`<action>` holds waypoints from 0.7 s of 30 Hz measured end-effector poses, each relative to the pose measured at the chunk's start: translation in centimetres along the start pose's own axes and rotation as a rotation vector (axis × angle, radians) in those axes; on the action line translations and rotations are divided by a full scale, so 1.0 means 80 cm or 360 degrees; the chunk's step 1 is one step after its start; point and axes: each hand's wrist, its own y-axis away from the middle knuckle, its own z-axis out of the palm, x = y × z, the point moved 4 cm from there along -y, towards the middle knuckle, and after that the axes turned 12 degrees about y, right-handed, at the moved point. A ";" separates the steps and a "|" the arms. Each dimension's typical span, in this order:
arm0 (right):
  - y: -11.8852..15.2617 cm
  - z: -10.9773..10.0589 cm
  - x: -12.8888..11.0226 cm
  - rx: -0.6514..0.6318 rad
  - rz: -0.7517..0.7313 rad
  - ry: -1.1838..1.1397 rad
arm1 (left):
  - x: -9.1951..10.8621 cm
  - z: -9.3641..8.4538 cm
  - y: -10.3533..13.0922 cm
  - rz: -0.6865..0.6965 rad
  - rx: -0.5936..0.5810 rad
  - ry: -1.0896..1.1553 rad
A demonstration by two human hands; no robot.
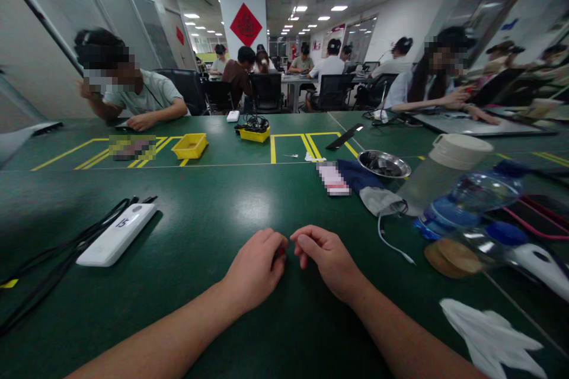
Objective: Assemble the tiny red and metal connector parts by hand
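My left hand (258, 263) rests near the middle of the green table (191, 320), its fingers curled inward. A small dark, reddish bit shows at its fingertips, too little of it to name. Just across a narrow gap, my right hand (329, 260) has its fingers bent and the thumb laid against the index finger. Whatever it may hold is hidden. The two hands face each other without touching. Nearest to my left hand on that side lies a white power bank (118, 235) marked 15, with black cables (53, 260) beside it.
At right are a blue-labelled water bottle (471, 195), a lidded jug (438, 172), a bottle lying with brown liquid (457, 254), a white cable (393, 243) and tissue (489, 331). Beyond stand a metal bowl (384, 164) and yellow trays (190, 147). People sit across the table.
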 end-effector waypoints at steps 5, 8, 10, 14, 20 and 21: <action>-0.002 0.002 0.002 -0.0014 0.0005 -0.0024 | -0.001 -0.001 -0.002 0.0081 -0.0075 -0.0468; -0.002 0.002 0.000 -0.0034 0.0002 -0.0009 | -0.008 -0.006 -0.009 0.0101 -0.0083 -0.0600; -0.002 0.002 -0.002 -0.0045 0.0011 0.0000 | -0.021 -0.016 -0.016 0.0076 -0.0025 -0.0715; 0.000 0.001 -0.003 -0.0080 0.0046 -0.0003 | -0.070 -0.065 -0.030 -0.0154 0.0205 -0.0938; 0.000 0.001 0.000 -0.0106 0.0028 0.0042 | -0.148 -0.162 -0.021 -0.0597 0.0496 -0.0926; 0.000 0.002 0.000 -0.0110 0.0023 0.0044 | -0.152 -0.172 -0.018 -0.0622 0.0524 -0.0918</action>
